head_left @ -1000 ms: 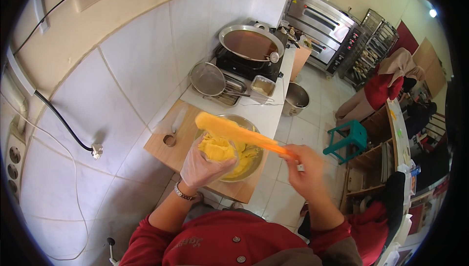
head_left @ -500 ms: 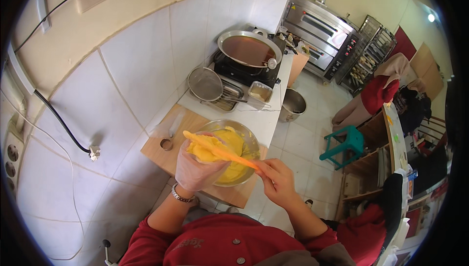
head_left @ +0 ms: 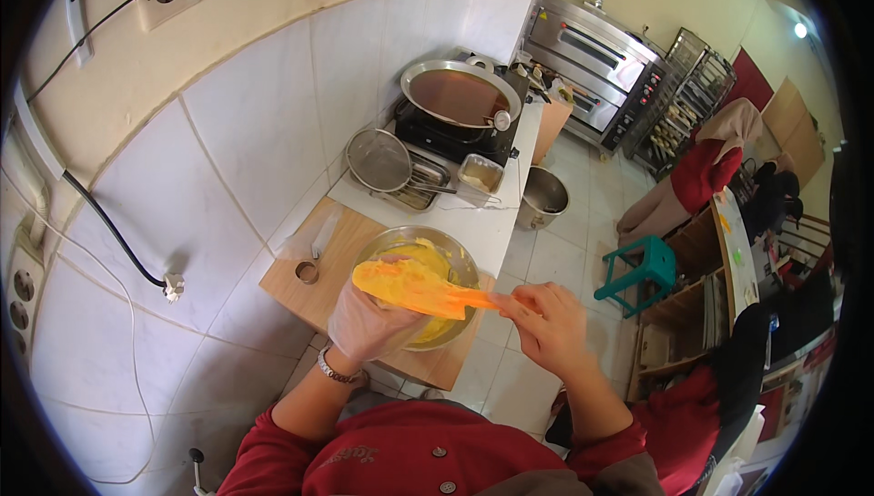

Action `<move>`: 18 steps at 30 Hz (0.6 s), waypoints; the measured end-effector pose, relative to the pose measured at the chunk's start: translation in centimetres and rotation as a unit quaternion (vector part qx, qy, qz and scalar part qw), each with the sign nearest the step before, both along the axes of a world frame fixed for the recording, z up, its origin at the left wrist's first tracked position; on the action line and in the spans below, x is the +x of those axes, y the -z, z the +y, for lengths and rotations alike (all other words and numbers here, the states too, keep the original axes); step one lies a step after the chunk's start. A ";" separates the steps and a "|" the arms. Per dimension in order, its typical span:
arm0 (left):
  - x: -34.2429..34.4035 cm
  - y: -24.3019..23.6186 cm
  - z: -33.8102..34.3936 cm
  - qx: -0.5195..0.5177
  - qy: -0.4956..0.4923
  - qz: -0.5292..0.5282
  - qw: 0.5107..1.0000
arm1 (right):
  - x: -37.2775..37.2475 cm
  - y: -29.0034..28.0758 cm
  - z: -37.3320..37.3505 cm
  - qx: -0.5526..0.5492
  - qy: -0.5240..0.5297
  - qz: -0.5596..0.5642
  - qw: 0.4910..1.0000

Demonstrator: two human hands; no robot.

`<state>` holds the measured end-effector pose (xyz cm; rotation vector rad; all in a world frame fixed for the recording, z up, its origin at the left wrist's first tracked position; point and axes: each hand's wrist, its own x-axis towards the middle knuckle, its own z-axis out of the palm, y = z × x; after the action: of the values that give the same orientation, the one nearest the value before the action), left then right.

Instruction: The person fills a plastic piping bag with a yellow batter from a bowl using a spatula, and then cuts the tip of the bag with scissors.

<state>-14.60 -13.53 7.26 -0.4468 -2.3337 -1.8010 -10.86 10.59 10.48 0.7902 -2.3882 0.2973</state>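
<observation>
The bare right hand (head_left: 546, 321) grips the handle of a long, flat, orange spatula (head_left: 410, 288), thumb and fingers closed; the left hand (head_left: 371, 325), in clear, loose plastic, curves beneath the blade, which hides whether its fingers are closed. On the wood-toned surface (head_left: 289, 298), a round, shiny metal bowl (head_left: 471, 264) stands by the right edge, with thick, soft yellow mixture (head_left: 439, 264) inside, partly behind the spatula. A small metal ring (head_left: 308, 279) lies near the left corner. To scrape cleanly, it would seem best to draw the blade against the left hand's edge, keeping both over the bowl. Half a second ago the blade was tilted nearly edge-on; now its smeared, broad face shows and covers the yellow mass then visible in the left hand.
</observation>
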 end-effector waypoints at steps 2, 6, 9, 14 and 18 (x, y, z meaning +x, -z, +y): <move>-0.8 1.8 -0.5 -0.077 0.018 0.090 0.993 | -0.2 -0.6 0.0 0.006 -0.008 0.011 1.000; -0.5 1.3 -0.6 -0.135 0.030 0.139 0.981 | -0.2 -1.2 0.2 -0.033 -0.029 -0.067 0.997; -0.5 1.5 -0.6 -0.108 0.032 0.126 0.986 | 0.0 -1.0 -0.4 -0.073 -0.032 -0.099 0.992; -0.3 1.3 -0.4 0.013 -0.027 0.043 0.999 | 0.0 0.1 -1.4 -0.082 -0.034 -0.069 0.994; -0.1 1.0 -1.0 0.070 -0.075 0.021 0.995 | 0.2 -0.4 -0.8 -0.047 -0.023 -0.055 0.997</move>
<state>-14.72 -14.51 6.31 -0.2786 -2.1335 -1.8510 -10.64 9.84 10.87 0.8048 -2.4408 0.4794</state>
